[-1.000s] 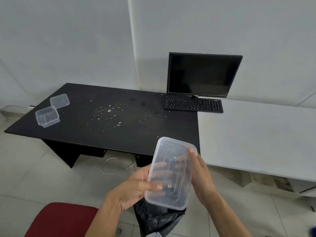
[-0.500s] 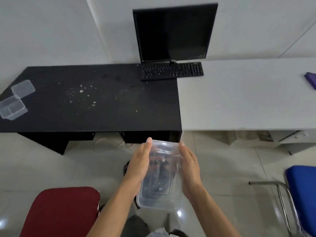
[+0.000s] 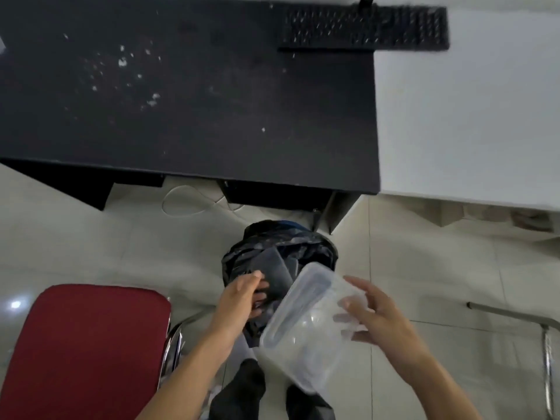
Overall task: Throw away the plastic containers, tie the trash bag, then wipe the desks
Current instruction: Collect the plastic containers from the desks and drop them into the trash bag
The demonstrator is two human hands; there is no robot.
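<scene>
A clear rectangular plastic container (image 3: 303,338) hangs tilted over the mouth of a black trash bag (image 3: 281,241) that stands on the floor in front of the black desk (image 3: 181,131). My right hand (image 3: 381,319) holds the container by its right side, thumb on the upper edge. My left hand (image 3: 239,298) grips the near left rim of the bag, fingers curled into the opening. Dark flat pieces lie inside the bag. White crumbs (image 3: 122,62) are scattered on the black desk. The white desk (image 3: 469,116) adjoins it on the right.
A black keyboard (image 3: 363,28) lies across the join of the two desks at the back. A red chair seat (image 3: 85,353) is close at my left. A metal chair frame (image 3: 545,344) stands at the right edge. A white cable (image 3: 188,201) loops on the tiled floor under the desk.
My view has tilted down to the bag. My left hand let go of the container and took the bag's rim. My right hand now carries the container alone, lower and tilted.
</scene>
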